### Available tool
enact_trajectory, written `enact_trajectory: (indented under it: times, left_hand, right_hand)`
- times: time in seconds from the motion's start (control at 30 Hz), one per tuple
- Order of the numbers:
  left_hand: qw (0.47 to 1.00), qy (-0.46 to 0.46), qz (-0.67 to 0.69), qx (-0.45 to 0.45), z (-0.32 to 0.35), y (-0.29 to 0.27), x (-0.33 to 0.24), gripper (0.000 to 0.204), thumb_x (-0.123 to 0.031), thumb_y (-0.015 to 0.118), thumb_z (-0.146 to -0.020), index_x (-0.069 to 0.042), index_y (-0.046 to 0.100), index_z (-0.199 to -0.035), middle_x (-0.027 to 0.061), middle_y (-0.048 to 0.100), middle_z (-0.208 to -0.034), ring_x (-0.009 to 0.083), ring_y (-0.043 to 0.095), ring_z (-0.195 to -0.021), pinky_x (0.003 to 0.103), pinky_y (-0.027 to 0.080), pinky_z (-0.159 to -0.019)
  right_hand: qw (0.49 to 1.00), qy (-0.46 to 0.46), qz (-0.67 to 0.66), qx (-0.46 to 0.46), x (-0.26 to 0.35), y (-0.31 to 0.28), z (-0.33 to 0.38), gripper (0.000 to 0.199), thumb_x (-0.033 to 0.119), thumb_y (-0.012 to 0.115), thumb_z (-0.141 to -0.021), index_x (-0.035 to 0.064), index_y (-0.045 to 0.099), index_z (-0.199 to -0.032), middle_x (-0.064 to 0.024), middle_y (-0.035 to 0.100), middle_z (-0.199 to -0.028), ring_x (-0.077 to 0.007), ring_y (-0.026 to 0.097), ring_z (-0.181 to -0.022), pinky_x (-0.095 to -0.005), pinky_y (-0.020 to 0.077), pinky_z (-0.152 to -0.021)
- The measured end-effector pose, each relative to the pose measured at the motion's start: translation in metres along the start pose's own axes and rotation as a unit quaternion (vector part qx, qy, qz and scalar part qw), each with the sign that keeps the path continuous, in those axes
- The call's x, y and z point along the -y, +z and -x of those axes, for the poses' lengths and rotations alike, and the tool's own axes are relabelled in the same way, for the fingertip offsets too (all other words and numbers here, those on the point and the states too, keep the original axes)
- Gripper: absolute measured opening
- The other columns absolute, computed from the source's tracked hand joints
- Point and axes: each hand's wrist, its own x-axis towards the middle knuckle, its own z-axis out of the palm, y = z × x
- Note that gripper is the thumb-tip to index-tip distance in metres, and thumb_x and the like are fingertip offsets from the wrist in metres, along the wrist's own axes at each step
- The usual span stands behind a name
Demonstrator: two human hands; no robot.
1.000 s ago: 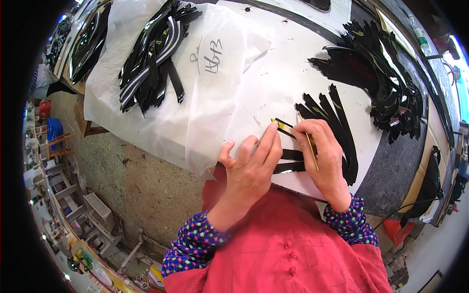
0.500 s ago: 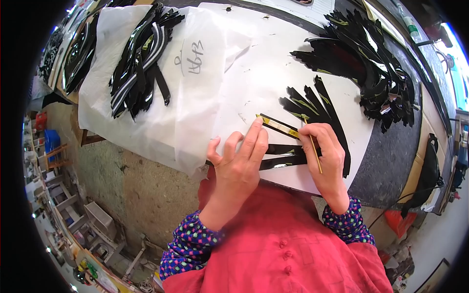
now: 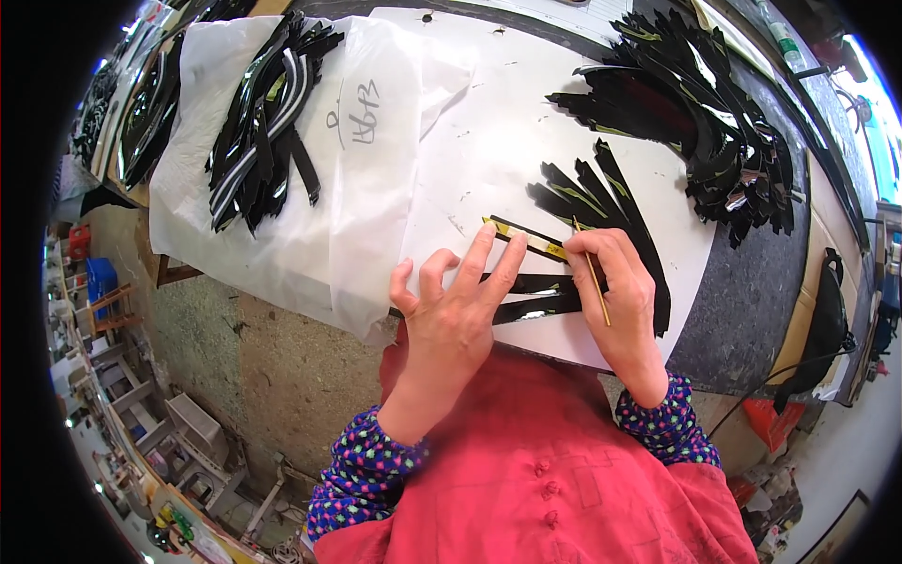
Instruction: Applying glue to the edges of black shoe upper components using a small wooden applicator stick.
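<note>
My left hand (image 3: 453, 305) has its fingers spread, with two fingertips pressing on a narrow black strip (image 3: 542, 240) that has a pale band and yellow patches. My right hand (image 3: 622, 296) pinches a thin yellowish stick (image 3: 601, 303), slanted with its upper tip above the strip's right end. The fingers of this hand also sit close to that end; whether they grip it is hidden. Nearer to me, black glossy strips (image 3: 537, 308) lie partly under my hands. Beyond my right hand, several black strips with yellow-green marks (image 3: 615, 193) fan out.
A white sheet (image 3: 451, 179) covers the work surface, with translucent paper (image 3: 366, 207) at left. A bundle of black strips (image 3: 258, 141) rests on the paper; a larger pile (image 3: 733, 141) lies at far right. The dark tabletop (image 3: 723, 320) shows at the right edge.
My left fingers have spread, and a second fingertip now presses on the strip. My right hand still holds the stick near the strip's right end. The whole view has shifted slightly.
</note>
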Motion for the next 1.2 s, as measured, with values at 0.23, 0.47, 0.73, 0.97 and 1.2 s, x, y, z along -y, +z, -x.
enact_trajectory:
  times: [0.23,0.47,0.73,0.97,1.2]
  left_hand:
    - [1.0,0.017,-0.012,-0.007,0.001,0.001,0.002,0.066,-0.002,0.058,-0.081,-0.03,0.061,-0.14,-0.0062,0.057,-0.138,0.018,0.048,-0.106,0.047,0.024,-0.106]
    - [1.0,0.015,-0.011,0.0,0.001,-0.001,0.002,0.068,-0.002,0.059,-0.081,-0.029,0.058,-0.143,-0.0051,0.053,-0.142,0.0184,0.048,-0.107,0.049,0.024,-0.107]
    - [0.999,0.003,-0.02,-0.049,0.004,0.013,0.0,0.057,-0.009,0.063,-0.082,-0.03,0.063,-0.135,-0.0069,0.053,-0.141,0.0177,0.049,-0.111,0.054,0.028,-0.106]
    - [0.998,0.001,-0.022,-0.055,0.005,0.015,0.0,0.048,-0.016,0.066,-0.084,-0.029,0.064,-0.13,-0.0065,0.053,-0.141,0.0173,0.049,-0.112,0.055,0.03,-0.105]
    - [0.998,0.001,-0.014,-0.06,0.004,0.016,-0.001,0.05,-0.014,0.065,-0.083,-0.028,0.063,-0.131,-0.0058,0.052,-0.142,0.0179,0.049,-0.112,0.054,0.03,-0.105]
  right_hand:
    - [1.0,-0.003,0.005,0.002,0.003,-0.002,0.001,0.018,-0.008,0.064,-0.09,0.0011,0.062,-0.106,-0.015,0.062,-0.097,-0.0329,0.066,-0.084,-0.0386,0.0534,-0.071]
    - [0.998,-0.027,-0.047,-0.02,0.03,-0.004,-0.013,0.013,0.0,0.061,-0.098,-0.0008,0.065,-0.11,-0.0122,0.066,-0.097,-0.0233,0.064,-0.073,-0.0335,0.0531,-0.066]
    - [0.987,0.034,-0.144,0.07,0.011,0.036,-0.027,0.019,0.014,0.053,-0.107,-0.0009,0.063,-0.102,-0.0059,0.063,-0.08,-0.0119,0.058,-0.062,-0.0264,0.0478,-0.057]
    - [0.99,-0.014,-0.13,0.055,0.004,0.041,-0.027,0.019,0.014,0.052,-0.108,-0.0009,0.063,-0.105,-0.0031,0.061,-0.078,-0.0077,0.057,-0.064,-0.0218,0.0489,-0.057]
    - [0.987,0.025,-0.141,0.068,0.007,0.039,-0.028,0.018,0.013,0.055,-0.105,-0.0022,0.061,-0.099,-0.0102,0.062,-0.088,-0.0199,0.063,-0.065,-0.0309,0.0517,-0.058]
